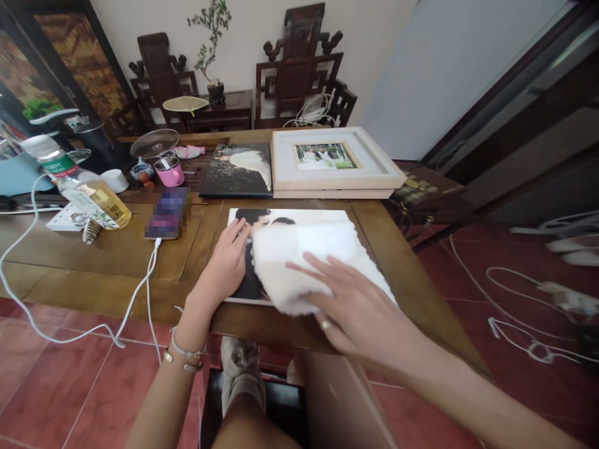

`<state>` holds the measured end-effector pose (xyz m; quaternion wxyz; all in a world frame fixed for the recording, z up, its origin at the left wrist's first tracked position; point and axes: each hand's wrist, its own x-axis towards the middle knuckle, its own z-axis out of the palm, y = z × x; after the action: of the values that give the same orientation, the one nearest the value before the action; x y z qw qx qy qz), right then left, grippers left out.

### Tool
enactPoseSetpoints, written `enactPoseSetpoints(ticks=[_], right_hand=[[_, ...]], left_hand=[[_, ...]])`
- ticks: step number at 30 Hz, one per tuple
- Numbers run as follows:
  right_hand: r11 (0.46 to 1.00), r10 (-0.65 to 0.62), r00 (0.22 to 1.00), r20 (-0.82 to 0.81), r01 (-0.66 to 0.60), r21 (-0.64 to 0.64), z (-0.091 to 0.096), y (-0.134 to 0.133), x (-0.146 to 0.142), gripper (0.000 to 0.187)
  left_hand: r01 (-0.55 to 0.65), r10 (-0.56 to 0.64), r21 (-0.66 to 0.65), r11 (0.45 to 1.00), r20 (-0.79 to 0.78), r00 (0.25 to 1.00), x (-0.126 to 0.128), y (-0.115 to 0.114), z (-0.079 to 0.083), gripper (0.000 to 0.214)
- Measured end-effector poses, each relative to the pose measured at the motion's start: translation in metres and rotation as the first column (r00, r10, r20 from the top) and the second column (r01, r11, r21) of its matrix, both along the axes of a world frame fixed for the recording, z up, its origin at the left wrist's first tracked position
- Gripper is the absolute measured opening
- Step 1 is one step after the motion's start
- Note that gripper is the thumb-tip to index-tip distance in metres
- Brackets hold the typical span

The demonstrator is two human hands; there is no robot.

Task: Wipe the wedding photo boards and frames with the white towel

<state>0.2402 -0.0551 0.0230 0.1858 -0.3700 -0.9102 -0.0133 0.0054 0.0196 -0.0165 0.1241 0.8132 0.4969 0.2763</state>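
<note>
A large photo print [241, 290] showing people in black and white clothes lies flat near the front edge of the wooden table. My left hand [229, 259] rests on its left side, fingers stretched out and holding nothing. Over the middle and right of the print is a fluffy white cloth [285, 271], folded or bunched. On top of it lies my right hand [349, 299], some fingers spread and the lower ones bent at the cloth's near edge, with a ring on one. The cloth hides much of the picture.
Behind the print are a dark photo panel [238, 171] and stacked pale wood frames [384, 165]. To the left are a charging phone [166, 213], a pink mug [171, 173], a bottle [88, 193] and a white cable [135, 293]. The table's right edge [421, 268] is near.
</note>
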Motion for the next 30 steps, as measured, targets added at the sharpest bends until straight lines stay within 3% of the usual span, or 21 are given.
enactPoseSetpoints(ticks=[6, 10, 14, 20, 23, 26, 30], right_hand=[[0.981, -0.175, 0.971, 0.163, 0.185, -0.051, 0.009, 0.072, -0.008, 0.046], [0.969, -0.226, 0.96, 0.165, 0.239, -0.063, 0.01, 0.097, -0.014, 0.051], [0.98, -0.188, 0.976, 0.109, 0.194, -0.047, 0.001, 0.078, -0.017, 0.048], [0.999, 0.002, 1.0, -0.004, -0.002, -0.039, 0.0, -0.011, -0.016, 0.047], [0.995, 0.054, 0.997, -0.061, -0.058, -0.077, 0.006, -0.041, -0.014, 0.04], [0.993, 0.076, 0.996, -0.051, -0.08, -0.089, 0.008, -0.041, -0.01, 0.041], [0.998, 0.023, 1.0, 0.002, -0.023, -0.063, 0.003, 0.0, -0.009, 0.047]], left_hand=[[0.025, -0.025, 0.006, 1.0, -0.017, 1.0, -0.002, 0.001, -0.001, 0.045], [0.035, -0.035, 0.021, 0.999, -0.006, 0.999, -0.002, 0.0, -0.002, 0.046], [0.018, -0.018, 0.02, 1.0, 0.004, 1.0, -0.001, 0.0, -0.003, 0.046], [0.002, -0.002, -0.001, 1.0, 0.011, 1.0, -0.001, 0.002, -0.002, 0.047], [0.002, -0.002, -0.032, 0.999, 0.003, 1.0, -0.002, 0.001, -0.001, 0.047], [0.008, -0.007, -0.039, 0.999, 0.005, 1.0, -0.002, 0.001, 0.0, 0.047], [0.013, -0.012, -0.007, 1.0, 0.005, 1.0, -0.002, 0.002, -0.002, 0.047]])
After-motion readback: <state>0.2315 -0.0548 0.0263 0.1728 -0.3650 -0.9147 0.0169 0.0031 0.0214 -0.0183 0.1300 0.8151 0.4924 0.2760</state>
